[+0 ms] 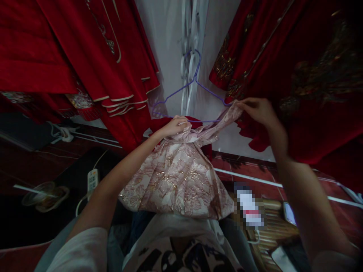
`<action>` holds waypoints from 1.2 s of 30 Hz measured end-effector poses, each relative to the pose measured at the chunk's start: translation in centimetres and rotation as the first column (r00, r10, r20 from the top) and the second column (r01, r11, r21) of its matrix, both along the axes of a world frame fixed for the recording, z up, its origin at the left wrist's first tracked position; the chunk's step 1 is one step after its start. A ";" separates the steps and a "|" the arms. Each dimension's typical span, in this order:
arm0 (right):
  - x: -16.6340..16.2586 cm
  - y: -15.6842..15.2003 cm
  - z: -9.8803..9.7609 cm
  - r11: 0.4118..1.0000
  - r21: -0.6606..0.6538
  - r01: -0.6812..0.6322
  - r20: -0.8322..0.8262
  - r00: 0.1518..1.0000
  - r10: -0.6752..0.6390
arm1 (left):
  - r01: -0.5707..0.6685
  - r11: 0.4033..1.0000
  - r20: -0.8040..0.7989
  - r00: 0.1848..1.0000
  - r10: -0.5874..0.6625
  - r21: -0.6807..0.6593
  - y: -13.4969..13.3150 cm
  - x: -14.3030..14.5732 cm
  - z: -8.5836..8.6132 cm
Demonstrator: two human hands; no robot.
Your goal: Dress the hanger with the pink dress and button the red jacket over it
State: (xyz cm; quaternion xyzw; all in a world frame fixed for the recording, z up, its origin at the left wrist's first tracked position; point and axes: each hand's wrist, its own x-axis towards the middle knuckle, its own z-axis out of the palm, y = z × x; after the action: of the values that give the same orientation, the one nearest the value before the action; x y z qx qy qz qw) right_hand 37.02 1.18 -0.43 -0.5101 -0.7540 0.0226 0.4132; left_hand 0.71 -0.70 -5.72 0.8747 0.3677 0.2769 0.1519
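Observation:
A pale pink garment (181, 177) with a gold floral pattern hangs in front of me from a thin purple wire hanger (195, 81). The hanger's hook is caught on a white rail (190, 34) against the wall. My left hand (174, 126) is closed on the bunched top of the pink garment at the hanger's lower bar. My right hand (256, 109) pinches the garment's upper right corner at the hanger's right shoulder.
Red embroidered robes (85, 56) hang at the left and more red robes (306, 75) at the right. A white power strip (92, 180) and a clear plastic cup (45, 194) lie on the dark floor at the left. A phone (289, 213) rests on a woven surface at the lower right.

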 end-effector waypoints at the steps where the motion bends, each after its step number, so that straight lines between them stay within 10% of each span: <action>1: -1.3 0.2 0.2 1.000 0.030 0.004 -0.031 1.000 -0.003 | 0.017 1.000 0.018 1.000 -0.017 -0.023 -0.2 0.4 0.0; 8: -8.1 2.0 -0.7 0.995 0.080 0.065 -0.155 0.987 -0.052 | 0.015 1.000 0.183 0.983 -0.010 -0.023 -0.7 0.7 0.4; 11: -8.2 2.1 -1.1 0.991 0.115 0.063 -0.145 0.988 -0.046 | -0.268 0.955 0.436 0.879 0.190 0.124 -0.5 -1.6 0.0; 15: -7.5 1.8 -0.6 0.994 0.086 0.069 -0.099 0.993 -0.060 | -0.684 0.729 0.639 0.571 0.516 0.023 -0.5 -6.4 -1.9; 25: -7.4 1.3 0.4 0.997 0.033 0.069 -0.105 0.992 -0.065 | -0.652 0.709 0.658 0.412 0.630 -0.270 0.7 -10.4 -4.5; 31: -7.1 2.0 0.0 0.997 0.068 0.040 -0.141 0.990 -0.031 | -0.602 0.768 0.700 0.452 0.553 -0.217 2.3 -9.3 -1.9; 36: -7.1 1.8 -0.1 0.997 0.076 0.015 -0.131 0.991 -0.005 | -0.522 0.853 0.560 0.713 0.421 0.023 3.5 -7.6 2.4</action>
State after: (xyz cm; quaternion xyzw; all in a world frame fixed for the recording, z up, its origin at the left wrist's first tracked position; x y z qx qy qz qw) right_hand 29.88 2.98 -0.52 -0.4952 -0.7230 0.0246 0.4810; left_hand -6.92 2.79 -3.32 0.6480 0.4953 0.5711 0.0928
